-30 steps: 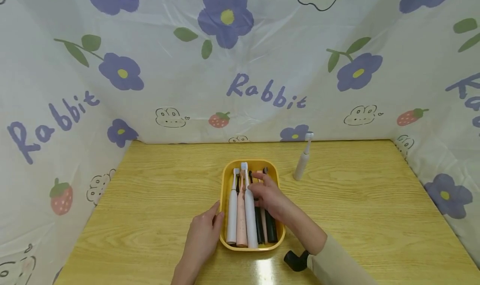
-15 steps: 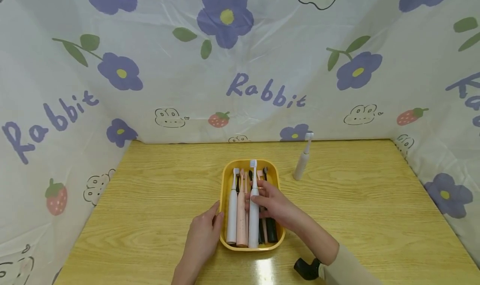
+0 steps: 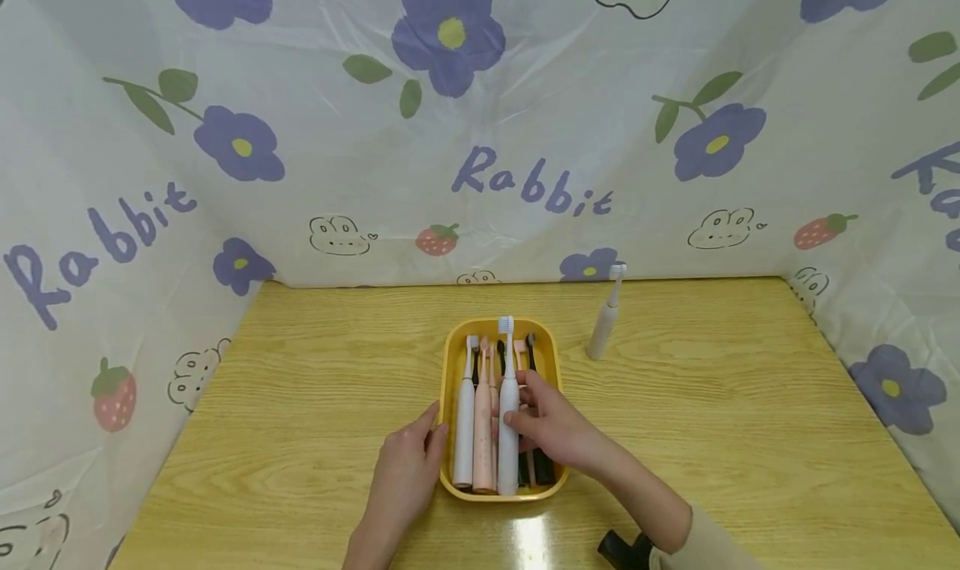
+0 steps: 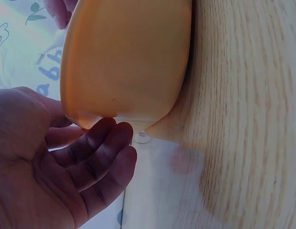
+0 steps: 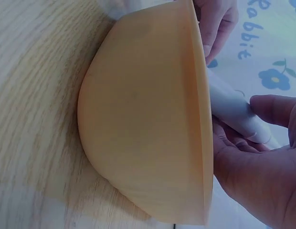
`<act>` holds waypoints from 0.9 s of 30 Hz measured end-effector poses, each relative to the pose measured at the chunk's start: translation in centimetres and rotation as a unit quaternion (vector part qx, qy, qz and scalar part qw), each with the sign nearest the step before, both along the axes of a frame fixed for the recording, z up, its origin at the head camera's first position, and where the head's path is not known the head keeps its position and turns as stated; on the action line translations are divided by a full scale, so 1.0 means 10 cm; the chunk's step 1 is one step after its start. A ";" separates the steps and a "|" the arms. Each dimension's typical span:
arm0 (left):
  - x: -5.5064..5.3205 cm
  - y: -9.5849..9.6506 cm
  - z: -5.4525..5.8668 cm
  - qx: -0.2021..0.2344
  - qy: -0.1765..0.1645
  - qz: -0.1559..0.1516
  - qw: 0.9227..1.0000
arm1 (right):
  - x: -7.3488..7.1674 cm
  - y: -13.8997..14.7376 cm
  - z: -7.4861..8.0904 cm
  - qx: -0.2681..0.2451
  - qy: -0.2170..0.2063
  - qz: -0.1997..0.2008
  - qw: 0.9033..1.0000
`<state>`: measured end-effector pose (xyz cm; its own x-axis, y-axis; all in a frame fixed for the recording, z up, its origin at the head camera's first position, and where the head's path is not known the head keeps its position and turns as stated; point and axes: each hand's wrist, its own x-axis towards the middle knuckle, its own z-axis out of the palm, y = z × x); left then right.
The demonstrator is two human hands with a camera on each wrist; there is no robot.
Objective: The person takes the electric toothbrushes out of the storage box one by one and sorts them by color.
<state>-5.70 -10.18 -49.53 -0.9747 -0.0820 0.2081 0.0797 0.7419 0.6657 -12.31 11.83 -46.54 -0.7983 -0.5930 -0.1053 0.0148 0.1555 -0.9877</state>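
The head camera looks forward and down over the table (image 3: 337,370). The 2 wrist cameras, low, close and tipped sideways, face the outside of the yellow tray (image 4: 124,62); all 3 views share tray and patterned cloth (image 3: 540,128).

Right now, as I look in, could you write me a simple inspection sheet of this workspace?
Surface: wood-grain table, with a patch of glare in front of the tub.
Job's things: yellow tub of toothbrushes, including a pink toothbrush and a black toothbrush; a pale toothbrush outside, apparently standing.
Clutter: black object beside the right sleeve, cut off by the frame; cannot tell what it is.
Grippers: bare hands; left hand holds the tub's side, right hand holds a white toothbrush.
Cables: nothing seen.
Surroundings: patterned white cloth at the back and both sides.
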 end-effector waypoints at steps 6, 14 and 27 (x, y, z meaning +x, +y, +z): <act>0.00 0.00 -0.01 0.000 0.001 0.001 1.000 | 0.04 0.04 0.02 -0.013 0.047 0.010 0.999; 0.00 0.00 -0.02 -0.006 0.007 0.001 1.000 | 0.06 0.15 0.17 -0.085 0.141 -0.012 0.986; 0.00 -0.01 -0.02 -0.002 0.008 0.003 1.000 | -0.01 0.55 0.37 -0.102 0.302 -0.108 0.942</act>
<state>-5.66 -10.29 -49.77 -0.9709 -0.0868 0.2233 0.0856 0.7449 0.6617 -12.39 17.36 -42.88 -0.7809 -0.3677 0.5050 -0.5491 0.0186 -0.8356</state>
